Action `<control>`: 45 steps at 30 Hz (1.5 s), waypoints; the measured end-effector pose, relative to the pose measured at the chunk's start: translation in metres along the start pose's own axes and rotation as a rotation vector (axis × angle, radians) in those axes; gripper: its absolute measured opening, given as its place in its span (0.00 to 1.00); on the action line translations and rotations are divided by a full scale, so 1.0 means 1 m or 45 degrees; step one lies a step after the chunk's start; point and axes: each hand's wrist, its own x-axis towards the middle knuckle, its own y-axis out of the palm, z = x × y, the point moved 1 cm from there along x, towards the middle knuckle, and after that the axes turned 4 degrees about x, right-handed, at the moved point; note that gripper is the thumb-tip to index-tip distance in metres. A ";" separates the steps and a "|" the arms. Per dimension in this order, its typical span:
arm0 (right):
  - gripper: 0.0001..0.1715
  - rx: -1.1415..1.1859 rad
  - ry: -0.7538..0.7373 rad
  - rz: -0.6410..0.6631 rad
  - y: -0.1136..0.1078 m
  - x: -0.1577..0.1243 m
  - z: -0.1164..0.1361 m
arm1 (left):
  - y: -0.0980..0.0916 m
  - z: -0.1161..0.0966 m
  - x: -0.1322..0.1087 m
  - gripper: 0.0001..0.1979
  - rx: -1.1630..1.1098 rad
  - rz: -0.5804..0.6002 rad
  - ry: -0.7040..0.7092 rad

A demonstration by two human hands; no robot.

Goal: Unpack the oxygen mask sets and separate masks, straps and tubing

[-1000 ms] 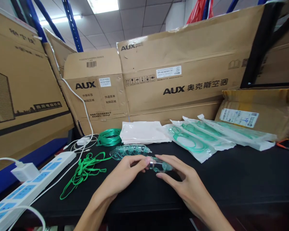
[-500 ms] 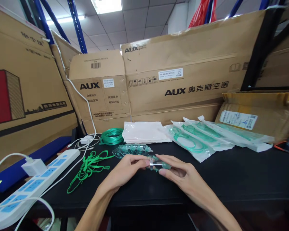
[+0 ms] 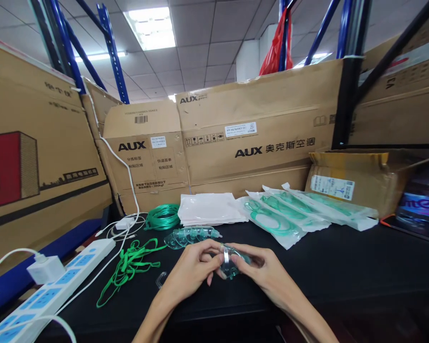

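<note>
A clear green oxygen mask (image 3: 230,270) with a silvery metal nose strip is held between my two hands, just above the black table. My left hand (image 3: 195,269) grips its left side, thumb close to the strip. On the other side my right hand (image 3: 257,264) pinches the mask, with the thumb on its front. Fingers cover much of the mask. Just behind lies a row of nested clear green masks (image 3: 191,237). Green elastic straps (image 3: 128,267) lie in a loose tangle to the left, and a small clear curved piece (image 3: 160,280) shows beside my left wrist.
Coiled green tubing (image 3: 162,216) and a stack of white packets (image 3: 212,209) lie at the back. Bagged green tubing sets (image 3: 271,218) are to their right. A power strip (image 3: 53,290) with white cables runs along the left. Cardboard boxes wall the rear; a bottle (image 3: 422,200) stands far right.
My view has tilted up and turned right. Both hands have closed in around the mask, and its nose strip now faces me more. The small clear piece has come into sight by my left wrist.
</note>
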 end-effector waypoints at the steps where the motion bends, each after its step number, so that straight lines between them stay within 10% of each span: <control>1: 0.25 -0.009 -0.006 -0.002 0.000 0.000 0.000 | 0.000 0.000 0.000 0.18 0.020 -0.003 0.002; 45: 0.21 -0.337 -0.144 -0.245 -0.001 0.003 -0.008 | 0.022 -0.004 0.004 0.09 0.315 -0.346 0.274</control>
